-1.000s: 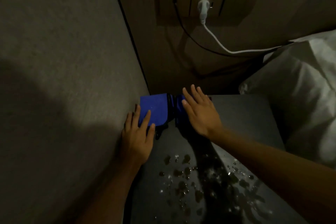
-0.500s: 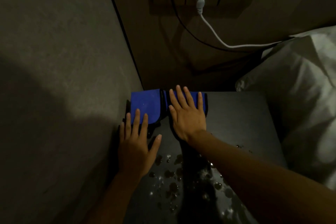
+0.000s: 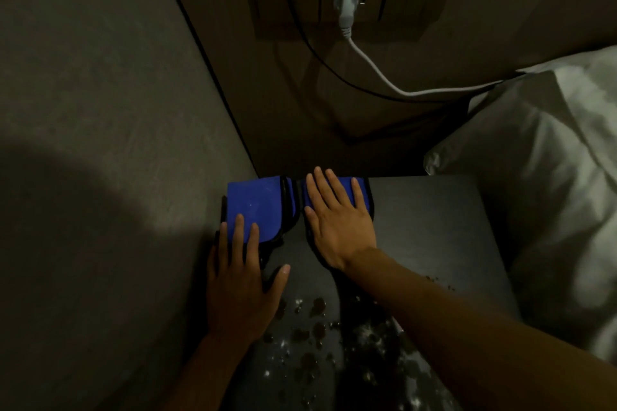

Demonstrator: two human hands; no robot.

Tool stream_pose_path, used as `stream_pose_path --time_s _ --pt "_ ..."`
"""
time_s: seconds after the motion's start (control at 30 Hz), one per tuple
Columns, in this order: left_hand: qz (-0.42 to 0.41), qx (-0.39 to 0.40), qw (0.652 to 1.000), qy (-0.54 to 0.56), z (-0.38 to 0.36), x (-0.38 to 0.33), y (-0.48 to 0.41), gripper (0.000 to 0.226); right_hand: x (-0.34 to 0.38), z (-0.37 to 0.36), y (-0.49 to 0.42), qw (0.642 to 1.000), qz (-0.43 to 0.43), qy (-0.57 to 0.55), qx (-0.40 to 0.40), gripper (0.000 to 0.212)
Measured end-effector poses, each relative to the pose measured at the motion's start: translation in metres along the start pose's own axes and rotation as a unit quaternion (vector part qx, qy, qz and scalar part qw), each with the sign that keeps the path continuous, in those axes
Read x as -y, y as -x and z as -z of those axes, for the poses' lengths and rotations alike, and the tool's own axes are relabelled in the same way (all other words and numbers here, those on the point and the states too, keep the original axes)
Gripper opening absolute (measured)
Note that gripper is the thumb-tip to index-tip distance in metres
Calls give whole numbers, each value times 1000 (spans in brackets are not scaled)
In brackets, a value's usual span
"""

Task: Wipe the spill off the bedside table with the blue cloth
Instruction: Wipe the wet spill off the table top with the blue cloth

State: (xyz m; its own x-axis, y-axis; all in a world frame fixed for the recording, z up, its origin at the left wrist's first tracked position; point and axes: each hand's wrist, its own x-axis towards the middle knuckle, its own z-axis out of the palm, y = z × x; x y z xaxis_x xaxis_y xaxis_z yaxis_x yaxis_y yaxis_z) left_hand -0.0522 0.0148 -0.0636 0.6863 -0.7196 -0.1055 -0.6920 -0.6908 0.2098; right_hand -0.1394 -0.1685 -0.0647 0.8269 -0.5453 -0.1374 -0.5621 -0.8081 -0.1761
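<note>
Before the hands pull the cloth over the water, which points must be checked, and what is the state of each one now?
1. Right hand flat on blue cloth: ok.
2. Left hand on cloth: only its fingers reach it, not ok.
3. Cloth spread flat: bunched in the middle, not ok.
4. Spill lies nearer than the cloth, path free: ok.
5. Cables hang off the bedside table: ok.
6. Cloth dry: cannot tell.

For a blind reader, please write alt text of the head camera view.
Both hands, left hand and right hand, press flat on a blue cloth at the back of a dark bedside table. Spilled drops lie nearer, unwiped.
</note>
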Motion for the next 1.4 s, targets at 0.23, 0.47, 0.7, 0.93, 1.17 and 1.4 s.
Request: stream_pose_path --time_s 0.23,0.47,0.7,0.93,1.17,1.4 --pt "15 3 1000 15 -2 0 -2 82 -30 5 6 1000 -12 6 -10 62" --pt "23 -11 999 23 -3 -3 -4 74 -73 10 16 999 -37 18 -11 59" --pt "28 -11 999 30 3 -8 -6 72 -84 11 21 999 -43 11 -17 60" --pt "30 -6 999 41 3 -8 -6 69 -102 13 28 998 -69 8 -7 61" --pt "50 10 997 58 3 -11 -7 73 -147 18 50 993 -115 17 2 64" --pt "41 5 998 49 7 -9 -9 69 -167 20 76 984 -176 6 6 67"
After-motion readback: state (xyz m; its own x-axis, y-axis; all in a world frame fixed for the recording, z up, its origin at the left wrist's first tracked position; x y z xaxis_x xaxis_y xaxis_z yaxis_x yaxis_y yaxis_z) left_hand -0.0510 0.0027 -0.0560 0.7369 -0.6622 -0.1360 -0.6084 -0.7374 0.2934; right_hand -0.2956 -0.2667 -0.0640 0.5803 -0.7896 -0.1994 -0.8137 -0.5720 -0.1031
